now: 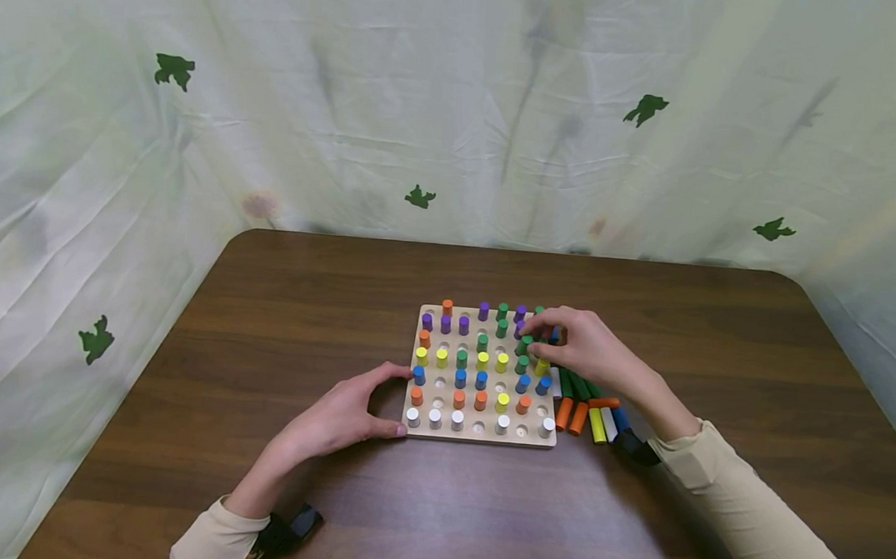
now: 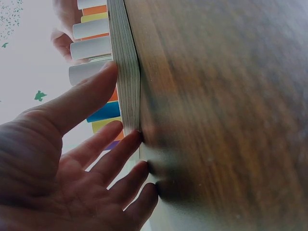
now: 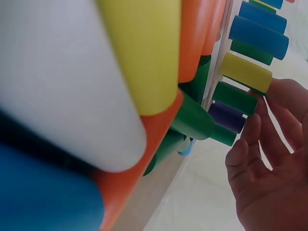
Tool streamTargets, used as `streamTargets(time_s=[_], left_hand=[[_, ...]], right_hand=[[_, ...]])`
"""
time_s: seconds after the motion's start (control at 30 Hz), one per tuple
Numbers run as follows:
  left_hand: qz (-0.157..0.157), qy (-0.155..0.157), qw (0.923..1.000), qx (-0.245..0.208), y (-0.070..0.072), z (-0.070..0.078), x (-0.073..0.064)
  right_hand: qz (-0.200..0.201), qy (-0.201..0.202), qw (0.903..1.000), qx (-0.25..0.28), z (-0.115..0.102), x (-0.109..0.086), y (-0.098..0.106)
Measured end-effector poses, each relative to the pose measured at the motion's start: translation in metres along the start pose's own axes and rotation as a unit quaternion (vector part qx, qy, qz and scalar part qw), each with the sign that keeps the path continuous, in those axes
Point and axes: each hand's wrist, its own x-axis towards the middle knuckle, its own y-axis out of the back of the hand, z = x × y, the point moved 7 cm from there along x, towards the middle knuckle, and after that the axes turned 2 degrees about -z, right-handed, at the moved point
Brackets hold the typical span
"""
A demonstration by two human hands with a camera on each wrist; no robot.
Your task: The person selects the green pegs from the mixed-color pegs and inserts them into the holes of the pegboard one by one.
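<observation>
A light wooden pegboard [image 1: 441, 435] stands on the table, with rows of white, orange, blue, yellow, green and purple pegs upright in many of its holes. Against the board's left edge rests my left hand [image 1: 348, 413], its thumb at the near corner and its index finger farther up. In the left wrist view the thumb touches the board's side [image 2: 126, 72] and the other fingers are loosely spread. My right hand [image 1: 584, 340] pinches a green peg [image 1: 523, 346] over the board's far right part. The right wrist view partly hides that peg behind a yellow peg [image 3: 246, 72].
Loose pegs lie in a pile along the board's right side, among them an orange peg [image 1: 579, 419], a yellow peg [image 1: 598, 426] and a blue peg [image 1: 620, 417]. The brown table [image 1: 327, 299] meets a pale curtain [image 1: 455, 113] with green leaf shapes.
</observation>
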Motion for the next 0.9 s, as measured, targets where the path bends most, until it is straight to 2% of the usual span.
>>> streamTargets(time_s=[0.67, 0.9], left_hand=[[0.0, 0.002, 1.0, 0.0, -0.0004, -0.0013, 0.0007], [0.0, 0.001, 1.0, 0.0, -0.0008, -0.0021, 0.0009]], right_hand=[[-0.013, 0.011, 0.9998, -0.014, -0.0022, 0.0026, -0.0026], [-0.009, -0.002, 0.9998, -0.016, -0.0007, 0.0016, 0.0006]])
